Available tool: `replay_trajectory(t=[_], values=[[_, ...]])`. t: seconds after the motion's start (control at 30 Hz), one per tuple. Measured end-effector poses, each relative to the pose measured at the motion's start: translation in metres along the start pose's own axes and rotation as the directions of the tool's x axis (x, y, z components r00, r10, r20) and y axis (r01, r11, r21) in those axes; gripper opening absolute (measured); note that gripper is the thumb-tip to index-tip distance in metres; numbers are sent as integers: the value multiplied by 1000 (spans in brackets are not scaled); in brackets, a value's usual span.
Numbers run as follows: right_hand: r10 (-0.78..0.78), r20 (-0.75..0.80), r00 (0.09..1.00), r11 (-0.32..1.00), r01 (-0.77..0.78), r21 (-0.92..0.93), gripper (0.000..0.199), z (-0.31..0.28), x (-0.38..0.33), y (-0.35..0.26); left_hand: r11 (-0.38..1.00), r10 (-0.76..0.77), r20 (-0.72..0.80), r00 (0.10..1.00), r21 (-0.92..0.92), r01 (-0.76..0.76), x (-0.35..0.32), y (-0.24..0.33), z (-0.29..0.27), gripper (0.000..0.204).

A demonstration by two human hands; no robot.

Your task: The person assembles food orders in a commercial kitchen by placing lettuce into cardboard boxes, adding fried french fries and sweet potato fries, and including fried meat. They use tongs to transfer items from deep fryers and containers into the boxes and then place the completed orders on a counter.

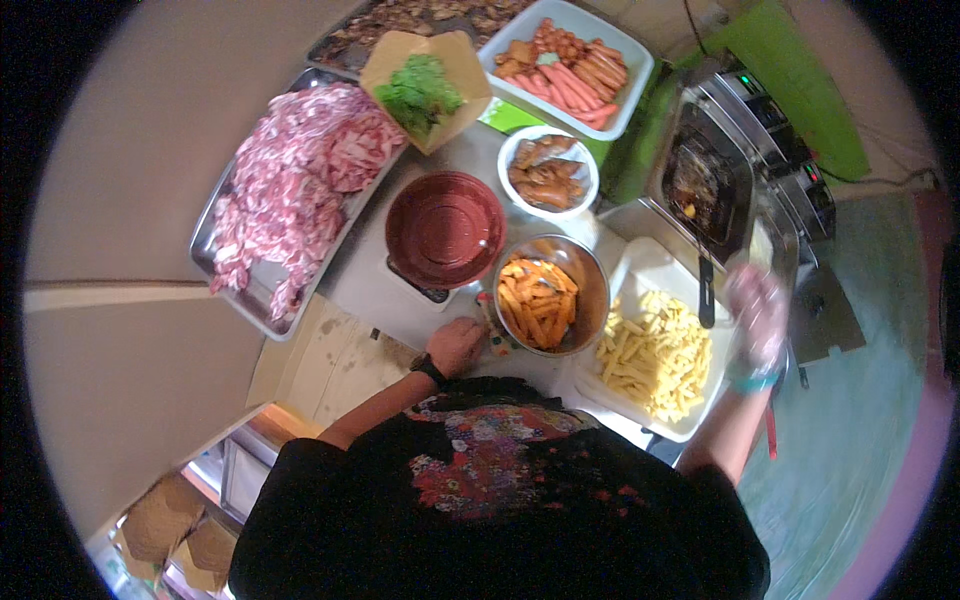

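Observation:
My left hand (pixel 456 346), with a dark watch on its wrist, lies low on the counter with its fingers curled in. Anything inside it is hidden; a small patterned cloth (pixel 499 341) sits beside it. Right of that stands a steel bowl (pixel 596 318) of orange-coated strips (pixel 538 300). My right hand (pixel 757 310) wears a clear plastic glove and is smeared by motion. It hovers between the white tub (pixel 640 258) of pale cut fries (pixel 660 352) and the fryer. The black handle (pixel 706 290) of a fryer basket lies just left of it.
A fryer (pixel 735 150) holding dark oil stands at the right. Behind the bowl are fried pieces in a white bowl (pixel 588 190) and a white tub (pixel 625 118) of sausages. Left are a red-brown bowl (pixel 445 230) on a scale, a paper box (pixel 470 70) of greens, and sliced raw meat (pixel 300 170).

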State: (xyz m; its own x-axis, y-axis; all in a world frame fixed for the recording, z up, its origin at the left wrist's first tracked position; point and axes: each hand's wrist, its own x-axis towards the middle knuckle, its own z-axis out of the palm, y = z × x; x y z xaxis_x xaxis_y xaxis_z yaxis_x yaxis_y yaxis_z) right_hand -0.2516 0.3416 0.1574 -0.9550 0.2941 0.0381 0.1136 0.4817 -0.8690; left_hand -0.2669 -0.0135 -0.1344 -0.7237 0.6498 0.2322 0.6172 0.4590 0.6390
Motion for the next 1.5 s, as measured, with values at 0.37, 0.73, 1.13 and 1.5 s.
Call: replay_trajectory(t=[0.37,0.73,1.13,1.5], values=[[182,101,978,941,-143,-308,29,74,-37,52,996,84,80,993,-45,-81,-5,13,-34,19],[132,142,981,991,-126,-50,20,151,-3,10,908,-405,-613,679,-358,218,165,-100,-144,67],[314,104,944,927,-328,179,27,165,-33,-6,741,-628,-488,606,-613,274,217,-159,-144,48],[-241,-174,955,946,191,-261,25,179,-23,-75,883,-228,-360,904,-468,36,158,-11,-178,45]])
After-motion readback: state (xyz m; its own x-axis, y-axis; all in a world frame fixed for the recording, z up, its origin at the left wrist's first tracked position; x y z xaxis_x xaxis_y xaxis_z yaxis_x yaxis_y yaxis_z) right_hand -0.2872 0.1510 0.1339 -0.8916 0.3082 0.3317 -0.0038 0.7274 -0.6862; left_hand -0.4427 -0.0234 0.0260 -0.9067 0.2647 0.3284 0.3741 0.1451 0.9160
